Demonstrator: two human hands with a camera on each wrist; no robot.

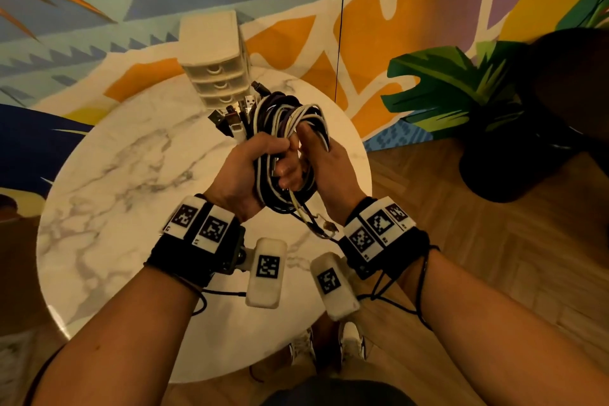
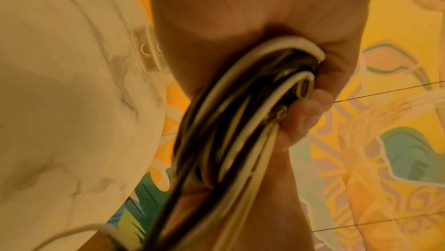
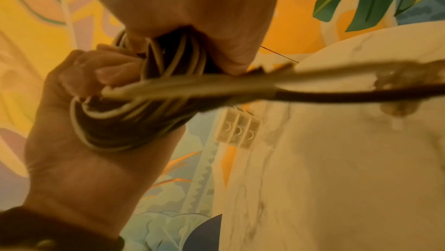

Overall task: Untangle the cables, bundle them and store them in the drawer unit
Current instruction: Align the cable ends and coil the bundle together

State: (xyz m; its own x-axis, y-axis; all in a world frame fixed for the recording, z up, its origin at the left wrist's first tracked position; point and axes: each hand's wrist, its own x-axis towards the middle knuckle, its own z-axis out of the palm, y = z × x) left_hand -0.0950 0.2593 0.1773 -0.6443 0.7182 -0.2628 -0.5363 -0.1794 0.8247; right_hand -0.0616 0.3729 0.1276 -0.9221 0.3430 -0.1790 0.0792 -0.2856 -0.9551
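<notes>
both hands (image 1: 250,168) around cables (image 1: 290,122)

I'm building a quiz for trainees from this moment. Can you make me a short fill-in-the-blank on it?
1. Both hands hold the cable bundle above the round ____ table.
2. The drawer unit has ____ drawers, all closed.
3. The connector ends stick out of the bundle toward the ____ unit.

Missing words: marble; three; drawer

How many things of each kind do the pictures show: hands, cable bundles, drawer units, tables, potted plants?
Hands: 2, the left hand and the right hand, both gripping the bundle
Cable bundle: 1
Drawer unit: 1, with 3 drawers
Table: 1
Potted plant: 1
Total: 6
</notes>
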